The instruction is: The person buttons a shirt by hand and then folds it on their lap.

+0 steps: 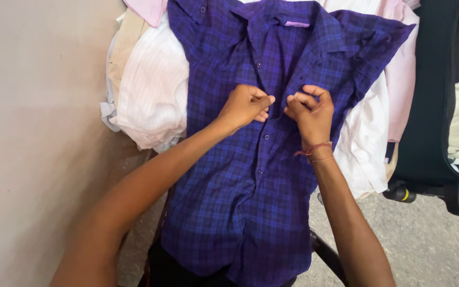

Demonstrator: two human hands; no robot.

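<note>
Both hands have a pinch grip on the front of the blue checked shirt (240,202): the left hand (245,106) holds the left edge of the button placket, the right hand (309,114) holds the opposite edge, fingertips curled tight on the cloth and knuckles nearly touching at chest height. That shirt lies face up, collar away from the camera, lower buttons done up, top part open in a V. It's spread over a heap of other clothes: a white striped shirt (152,90) sticking out on the left, a pale pink shirt (402,79) and more white fabric on the right. A red thread band (314,150) sits on the right wrist. Off to the right there's a black chair (426,106) on wheels, grey floor (426,250) under it
</note>
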